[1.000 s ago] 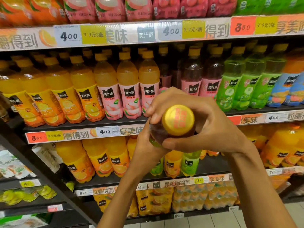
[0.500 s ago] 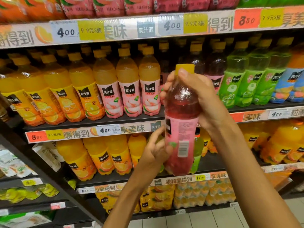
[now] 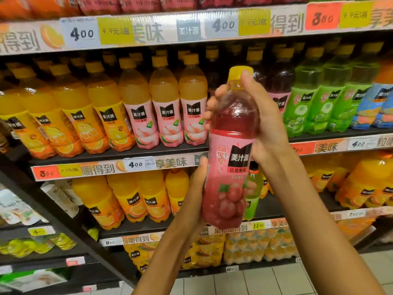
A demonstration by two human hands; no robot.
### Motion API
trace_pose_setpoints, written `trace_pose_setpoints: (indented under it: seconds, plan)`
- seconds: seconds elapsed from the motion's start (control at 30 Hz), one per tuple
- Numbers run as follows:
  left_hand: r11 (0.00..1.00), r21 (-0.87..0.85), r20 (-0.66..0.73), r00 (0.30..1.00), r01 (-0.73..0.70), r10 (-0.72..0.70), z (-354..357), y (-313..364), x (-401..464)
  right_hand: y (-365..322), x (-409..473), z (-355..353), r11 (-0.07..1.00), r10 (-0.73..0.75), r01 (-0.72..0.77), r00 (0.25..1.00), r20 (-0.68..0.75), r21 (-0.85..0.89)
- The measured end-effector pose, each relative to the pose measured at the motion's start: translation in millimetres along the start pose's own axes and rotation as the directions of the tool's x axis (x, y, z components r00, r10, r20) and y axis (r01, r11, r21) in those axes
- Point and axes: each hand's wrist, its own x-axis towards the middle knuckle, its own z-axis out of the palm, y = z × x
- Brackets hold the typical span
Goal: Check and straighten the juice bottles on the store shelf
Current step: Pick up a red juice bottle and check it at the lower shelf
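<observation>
Red grape juice fills the bottle (image 3: 230, 150) now held upright between both hands, in front of the shelf and well clear of it — and its front label, with the black logo patch and the grape picture, faces the person. The right hand (image 3: 263, 122) wraps the clear shoulder from the right, thumb laid up against the yellow cap (image 3: 237, 73) and fingertips curling round the left side. The left hand (image 3: 196, 188) presses flat along the lower left of the label, fingers closed against the plastic, steadying the base.

Half a second back the same bottle showed its barcode side; a second back it was tipped toward the camera with only the cap top in view. So the bottle has been stood up and then turned about its axis until the front came round. I judge the checking part is about done and the bottle is ready to go back facing outward.

Farther off, the middle shelf (image 3: 119, 153) carries the orange bottles (image 3: 70, 116) on the left, the peach bottles (image 3: 165, 111) at the centre, dark red bottles (image 3: 280, 81) behind the hands and green bottles (image 3: 306, 103) to the right. Where the gap for this one lies I cannot tell — the hands and the bottle cover that spot.
</observation>
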Motion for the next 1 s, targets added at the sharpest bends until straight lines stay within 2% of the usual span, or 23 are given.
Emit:
trace_pose_setpoints:
  seconds: [0.07,0.13,0.17,0.23,0.37,0.43,0.47,0.53,0.6,0.67,0.7,0.73,0.83,0.9,1.0]
  plan:
    - [0.988,0.153,-0.121,0.992,-0.024,0.043,-1.5,5.3,-1.0,-0.6,0.9,-2.7,0.990,-0.047,0.030,0.991,-0.125,-0.136]
    - [0.967,0.251,-0.154,0.985,-0.032,0.073,1.4,9.5,-3.5,-0.3,2.0,-4.7,0.956,-0.120,0.048,0.964,-0.237,-0.289]
    - [0.965,0.259,-0.160,0.984,-0.033,0.076,3.4,9.8,-4.3,-0.5,2.1,-5.6,0.949,-0.130,0.042,0.956,-0.265,-0.313]
    - [0.983,0.176,-0.142,0.987,-0.044,0.070,4.1,9.5,-5.3,-2.0,1.2,-6.6,0.958,-0.092,0.019,0.965,-0.246,-0.286]
    - [0.993,-0.117,0.107,0.994,-0.005,0.018,4.8,8.1,-8.9,-0.7,1.5,-6.6,0.998,0.056,-0.059,0.995,-0.084,-0.032]
    - [0.994,-0.109,0.114,0.993,-0.002,0.015,6.8,5.1,-7.1,2.6,4.1,-6.0,0.995,0.075,-0.071,0.996,-0.050,0.070]
    - [0.998,-0.067,0.077,0.997,-0.009,0.015,7.3,5.4,-6.2,3.2,5.2,-5.5,0.996,0.063,-0.059,0.996,-0.061,0.065]
    - [0.998,0.054,-0.036,0.999,-0.023,0.025,5.2,6.6,-5.5,2.5,7.0,-8.3,0.997,0.014,-0.025,0.988,-0.151,-0.075]
    - [0.986,0.159,-0.063,0.996,-0.046,0.057,3.3,8.3,-5.4,1.6,6.8,-12.8,0.965,-0.076,0.014,0.971,-0.228,-0.261]
    - [0.990,0.135,-0.079,0.996,-0.041,0.052,5.3,8.2,-6.0,2.3,6.6,-16.0,0.942,-0.100,0.015,0.966,-0.237,-0.336]
    - [0.998,0.061,-0.067,0.997,-0.022,0.026,6.8,7.8,-6.3,2.5,6.7,-16.6,0.941,-0.079,0.000,0.972,-0.220,-0.339]
    - [0.999,-0.040,-0.028,1.000,-0.006,0.005,8.8,8.5,-7.1,2.5,7.6,-16.7,0.952,-0.047,-0.018,0.978,-0.204,-0.305]
    - [0.964,-0.257,0.116,0.993,0.066,-0.037,12.2,8.9,-7.7,4.9,10.5,-14.5,0.995,0.099,-0.101,0.983,-0.152,-0.005]
    - [0.966,-0.245,0.133,0.990,0.080,-0.048,12.6,7.0,-6.9,8.3,12.3,-12.6,0.991,0.120,-0.112,0.987,-0.104,0.078]
    - [0.995,-0.086,0.005,0.999,0.041,-0.041,11.1,8.3,-7.5,4.2,12.3,-7.7,0.997,0.073,-0.072,0.994,-0.077,0.026]
